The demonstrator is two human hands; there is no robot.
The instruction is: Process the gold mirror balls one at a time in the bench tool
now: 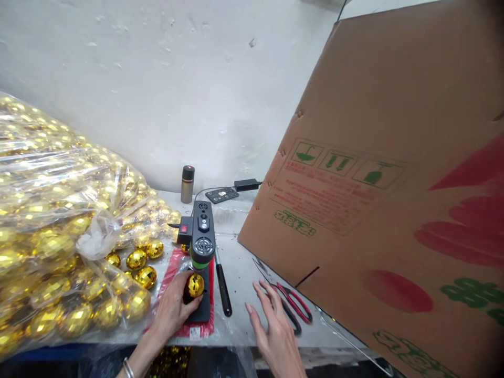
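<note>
My left hand (175, 300) is closed around a shiny gold faceted ball (196, 285), thumb and fingers on its sides. The ball is just below the head of a small black machine (203, 231) with a green ring, over its dark base plate (201, 310). A red plastic sheet (209, 324) lies under that base. My right hand (272, 328) is open with fingers spread and nothing in it, beside a pair of scissors (296, 304) with red and black handles. Between the hands lies a black-handled tool (223, 286) with a thin metal shaft.
A big clear bag of gold balls (59, 210) fills the left side, with several loose balls (145, 276) beside it. A large cardboard box (354, 157) leans in from the right. Behind the machine are a bottle (188, 185), a dark flat object (221, 195) and a black adapter (246, 184).
</note>
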